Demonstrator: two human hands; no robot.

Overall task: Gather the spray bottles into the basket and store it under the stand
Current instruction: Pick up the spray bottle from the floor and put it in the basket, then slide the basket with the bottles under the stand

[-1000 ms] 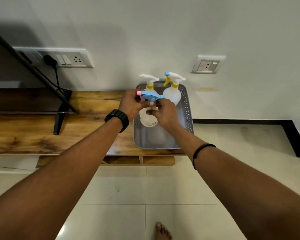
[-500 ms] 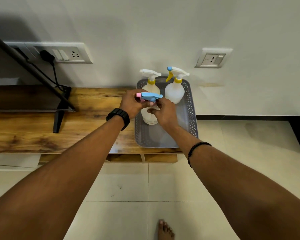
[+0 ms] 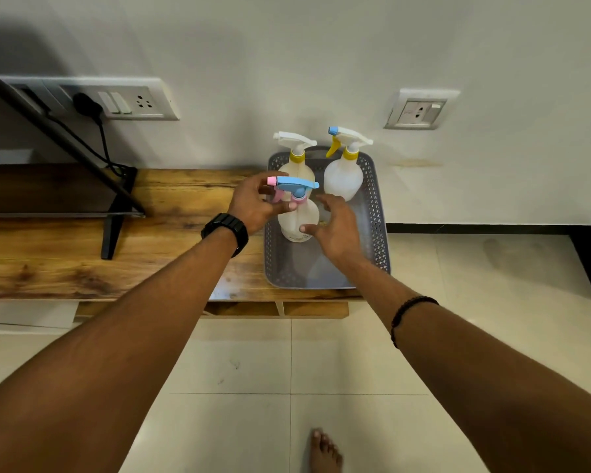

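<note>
Three spray bottles stand in the gray basket [image 3: 377,213] on the wooden stand [image 3: 171,240], so the gathering looks almost done. The basket still has to go under the stand. The blue-topped spray bottle [image 3: 299,213] stands straight up near the left wall of the basket, its pink nozzle pointing left. The left hand [image 3: 256,203] grips its neck and trigger. The right hand [image 3: 336,227] is open, fingers spread, maybe just touching the bottle's side.
</note>
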